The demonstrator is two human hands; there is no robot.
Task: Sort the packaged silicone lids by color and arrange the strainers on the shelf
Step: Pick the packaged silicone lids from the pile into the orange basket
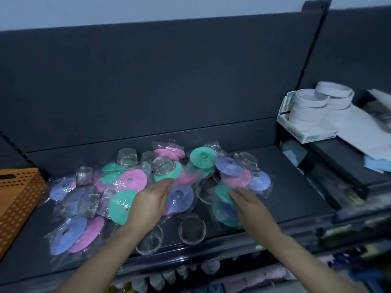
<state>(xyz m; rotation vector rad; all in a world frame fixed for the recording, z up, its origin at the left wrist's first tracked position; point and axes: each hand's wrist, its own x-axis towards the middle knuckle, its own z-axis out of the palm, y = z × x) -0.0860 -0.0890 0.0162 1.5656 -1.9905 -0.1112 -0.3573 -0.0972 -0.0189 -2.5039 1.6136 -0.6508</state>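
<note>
The left hand (151,200) and the right hand (252,208) both reached over the dark shelf (292,199), fingers straight and close together, gripping nothing. A purple packaged lid (179,197) lay between the two hands, just beside the left fingertips. The right fingertips pointed at a green packaged lid (222,194); motion blur hid whether they touched its wrapper. Another green lid (120,205) sat just left of the left hand, with a pink lid (133,179) behind it. The other bagged lids, pink, green and purple, spread in a loose overlapping heap from the shelf's left part to behind the right hand.

Mesh strainers were mixed in: one upturned at the back (127,157), one at the front edge (192,228) between the forearms, and one (151,242) partly covered by the left forearm. The clear wrappers and the blur made an exact count impossible.

An orange perforated basket (19,199) was cut off at the left edge. White tape rolls (306,106) stood in a box to the right; the things beyond them were smeared.
</note>
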